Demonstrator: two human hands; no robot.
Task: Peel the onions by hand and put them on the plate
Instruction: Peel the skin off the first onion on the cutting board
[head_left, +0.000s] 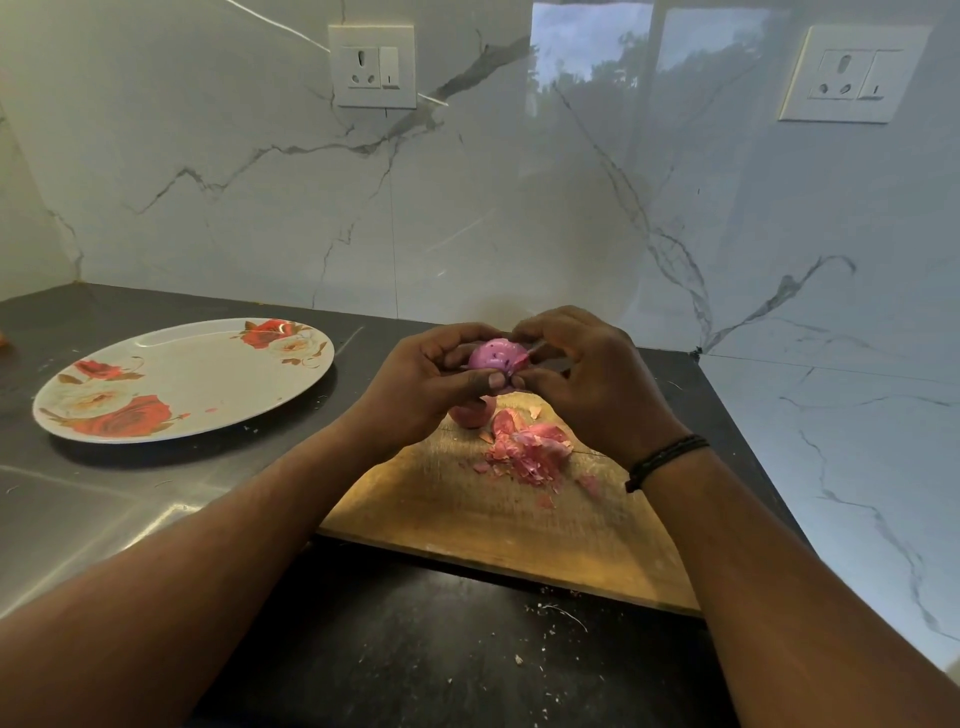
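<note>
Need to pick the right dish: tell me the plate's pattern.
White plate with red and cream roses at the rim; head view.

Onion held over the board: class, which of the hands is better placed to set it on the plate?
Left, probably. The plate lies on the left hand's side, while the right hand would have to cross over. Both grip the onion.

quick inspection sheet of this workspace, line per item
surface: dark counter with a wooden board on it
job's things: onion held above the board; second onion on the board, partly hidden; floral plate at left, no onions on it
clutter: pile of onion skins on the board, flakes on the counter
hands: left hand and right hand both grip the onion
cables: nothing seen
surroundings: marble wall, two sockets
</note>
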